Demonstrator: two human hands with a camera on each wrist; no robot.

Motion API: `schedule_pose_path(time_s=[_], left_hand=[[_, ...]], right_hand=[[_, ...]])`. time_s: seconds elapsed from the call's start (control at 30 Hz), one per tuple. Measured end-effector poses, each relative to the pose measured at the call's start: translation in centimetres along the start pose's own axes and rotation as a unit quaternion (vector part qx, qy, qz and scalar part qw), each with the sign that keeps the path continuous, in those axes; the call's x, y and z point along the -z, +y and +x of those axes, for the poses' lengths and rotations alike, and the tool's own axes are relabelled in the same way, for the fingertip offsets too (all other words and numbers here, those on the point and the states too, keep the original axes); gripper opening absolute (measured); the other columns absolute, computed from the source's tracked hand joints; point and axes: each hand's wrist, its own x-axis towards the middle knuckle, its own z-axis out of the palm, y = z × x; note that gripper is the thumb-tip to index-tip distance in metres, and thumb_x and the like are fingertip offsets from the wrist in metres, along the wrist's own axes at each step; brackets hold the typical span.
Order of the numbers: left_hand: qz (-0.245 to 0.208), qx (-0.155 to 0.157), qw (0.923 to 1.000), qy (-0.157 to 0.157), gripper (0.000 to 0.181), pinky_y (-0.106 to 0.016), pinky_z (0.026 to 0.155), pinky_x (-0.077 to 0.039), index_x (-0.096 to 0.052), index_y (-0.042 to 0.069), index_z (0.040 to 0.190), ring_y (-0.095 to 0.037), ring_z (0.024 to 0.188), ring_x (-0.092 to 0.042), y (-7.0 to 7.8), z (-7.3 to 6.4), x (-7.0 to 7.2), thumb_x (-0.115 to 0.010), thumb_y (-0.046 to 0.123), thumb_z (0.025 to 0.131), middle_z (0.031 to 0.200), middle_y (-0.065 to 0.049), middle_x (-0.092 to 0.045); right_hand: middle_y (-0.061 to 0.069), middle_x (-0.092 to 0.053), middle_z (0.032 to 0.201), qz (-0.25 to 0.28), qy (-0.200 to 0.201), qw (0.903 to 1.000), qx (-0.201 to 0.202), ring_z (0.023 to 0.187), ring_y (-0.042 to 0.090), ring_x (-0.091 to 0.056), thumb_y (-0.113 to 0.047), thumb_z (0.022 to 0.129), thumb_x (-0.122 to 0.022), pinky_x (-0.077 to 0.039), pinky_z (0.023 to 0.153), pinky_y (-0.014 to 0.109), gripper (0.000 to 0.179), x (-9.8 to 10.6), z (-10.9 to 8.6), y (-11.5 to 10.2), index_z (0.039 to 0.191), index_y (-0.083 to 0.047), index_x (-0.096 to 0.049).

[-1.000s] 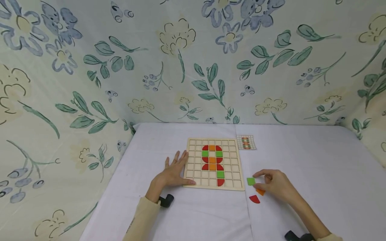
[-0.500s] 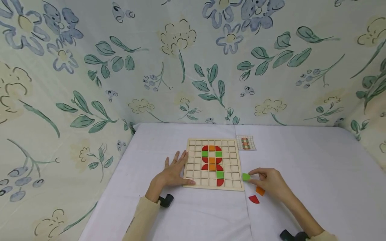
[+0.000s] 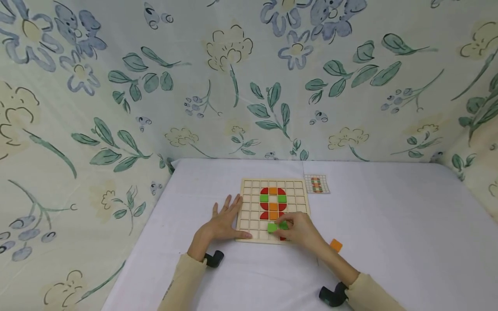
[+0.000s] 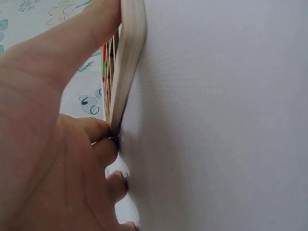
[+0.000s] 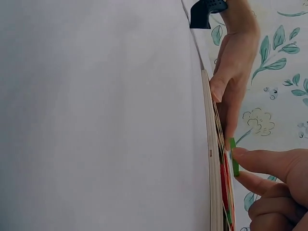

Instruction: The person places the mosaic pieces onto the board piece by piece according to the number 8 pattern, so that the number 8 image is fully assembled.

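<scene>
A wooden grid board (image 3: 253, 233) lies on the white cloth, with red, orange and green pieces set in its middle squares. My left hand (image 3: 223, 222) rests along its left side, fingers spread, thumb on the near left corner. In the left wrist view the thumb (image 4: 72, 43) lies along the board's edge (image 4: 127, 72). Between thumb and forefinger my right hand (image 3: 299, 229) pinches a green square tile (image 3: 272, 227), held over the lower rows. The right wrist view shows this green tile (image 5: 234, 157) edge-on, above the board's surface. My right hand partly covers the lower right pieces.
An orange tile (image 3: 336, 245) lies on the cloth right of the board, close to my right forearm. A small pattern card (image 3: 317, 184) sits by the board's far right corner. Behind the table hangs a floral cloth (image 3: 233, 116).
My right hand has picked up the green tile from the cloth and carried it left over the board. Its arm now covers where the red piece lay. The left hand stays put.
</scene>
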Motion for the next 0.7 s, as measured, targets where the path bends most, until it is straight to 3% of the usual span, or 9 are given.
schedule_pose_path(time_s=[0.23, 0.7], left_hand=[[-0.004, 0.001, 1.0000, 0.003, 0.125, -0.070, 0.126, 0.007, -0.008, 0.011, 0.168, -0.036, 0.163, 0.007, 0.3, 0.0, 0.1, -0.081, 0.061, 0.081, 0.177, -0.008, -0.002], [0.010, 0.004, 0.9999, 0.002, 0.124, -0.071, 0.126, 0.005, -0.008, 0.011, 0.168, -0.036, 0.163, 0.006, 0.4, 0.0, 0.2, -0.081, 0.062, 0.081, 0.176, -0.009, -0.002]], right_hand=[[-0.006, -0.040, 0.051, -0.016, 0.015, 0.9998, -0.002, 0.046, 0.005, -0.032, -0.012, 0.078, -0.091, -0.021, 0.046, 0.017, 0.021, -1.6, 0.9, -0.5, 0.095, -0.005, -0.081], [-0.006, -0.039, 0.055, -0.019, 0.008, 0.9997, 0.009, 0.048, 0.004, -0.032, -0.015, 0.082, -0.088, -0.023, 0.047, 0.018, 0.019, -2.0, 1.5, -0.2, 0.099, -0.008, -0.081]])
